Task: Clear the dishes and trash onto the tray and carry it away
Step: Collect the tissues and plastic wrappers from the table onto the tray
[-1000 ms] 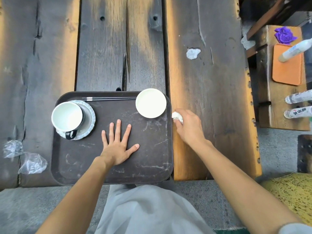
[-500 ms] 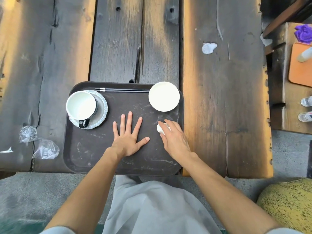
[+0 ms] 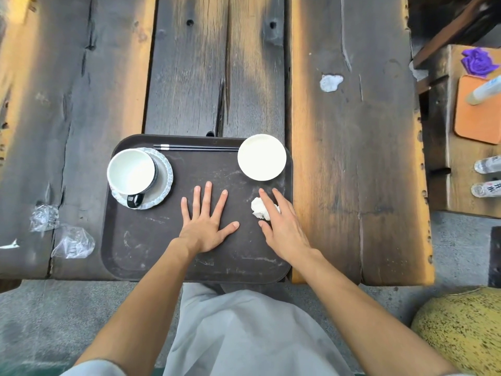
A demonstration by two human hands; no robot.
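Right hand [image 3: 284, 226] opened since earlier | fingers [image 3: 267, 198] spread over napkin [image 3: 259, 208] | left hand [image 3: 204, 226] splayed flat on tray [image 3: 141, 240]

One tray [image 3: 130, 248]; one cup [image 3: 131, 170]; one saucer [image 3: 162, 185]; one bowl [image 3: 261, 157]; two chopsticks [image 3: 195, 147]; one napkin [image 3: 259, 208]; two wrappers [image 3: 73, 242]; two hands [image 3: 206, 229].

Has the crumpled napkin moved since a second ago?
Yes. The napkin went from the bare table right of the tray onto it, below the small bowl.
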